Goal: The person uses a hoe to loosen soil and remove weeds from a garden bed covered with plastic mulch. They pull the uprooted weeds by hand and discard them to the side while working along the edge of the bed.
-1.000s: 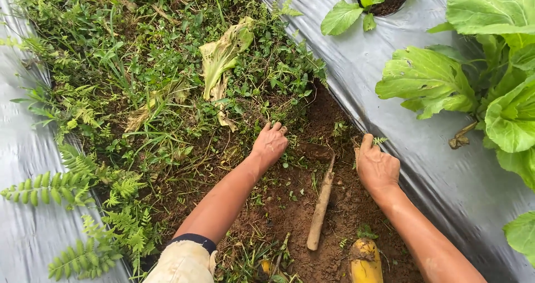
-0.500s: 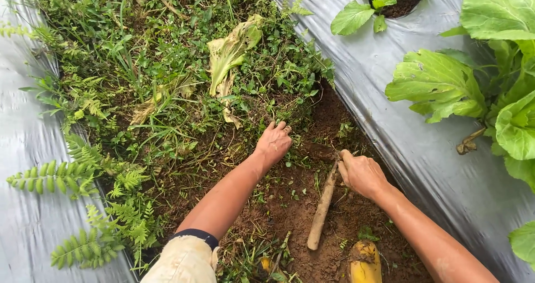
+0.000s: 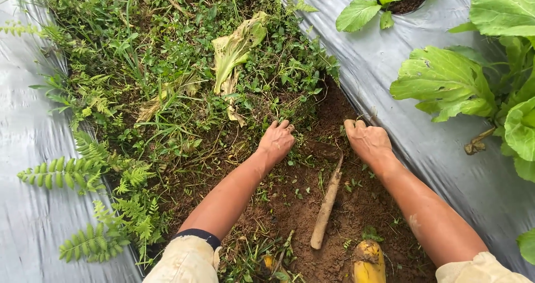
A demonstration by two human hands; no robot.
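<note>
My left hand (image 3: 276,142) lies knuckles-up on the brown soil (image 3: 290,216), its fingers curled into the edge of the low green weeds (image 3: 167,93). My right hand (image 3: 368,142) is a short way to its right, by the edge of the grey plastic sheet (image 3: 390,82). Its fingers are closed over thin weed stems there. A wooden stick (image 3: 327,205) lies loose on the soil between my forearms, touching neither hand.
A wilted pale leaf (image 3: 234,52) lies on the weeds ahead. Ferns (image 3: 83,177) line the left plastic sheet (image 3: 28,149). Big leafy plants (image 3: 446,79) grow through the right sheet. A yellow boot toe (image 3: 368,260) sits by the stick's near end.
My right hand has moved from beside the stick's top forward to the plastic's edge. My left hand stays at the weed edge.
</note>
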